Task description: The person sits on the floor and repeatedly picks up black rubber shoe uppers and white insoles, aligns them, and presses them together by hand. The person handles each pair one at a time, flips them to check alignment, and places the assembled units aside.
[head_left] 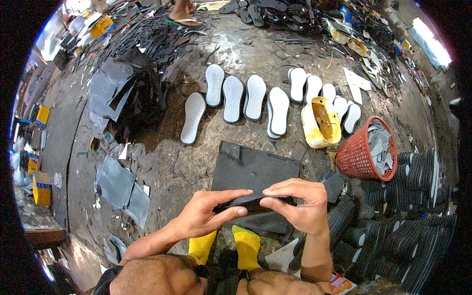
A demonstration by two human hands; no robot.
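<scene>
Both of my hands hold a dark, thin shoe sole (253, 201) edge-on, level above the floor. My left hand (202, 210) pinches its left end, thumb below and fingers above. At the other end my right hand (304, 204) grips it in the same way, thumb toward me. Below and beyond the hands lies a black rubber sheet (253, 167). Past that sheet, a row of pale-topped soles with dark edges (232, 101) lies on the floor, some of them stacked in pairs.
A yellow cut-open container (314, 136) with brownish residue stands by the soles. Right of it, a red basket (355, 156) leans, full of grey scraps (378, 142). Stacked black soles (418, 179) crowd the right. Grey sheets (115, 181) lie left. A person's foot (183, 14) shows far off.
</scene>
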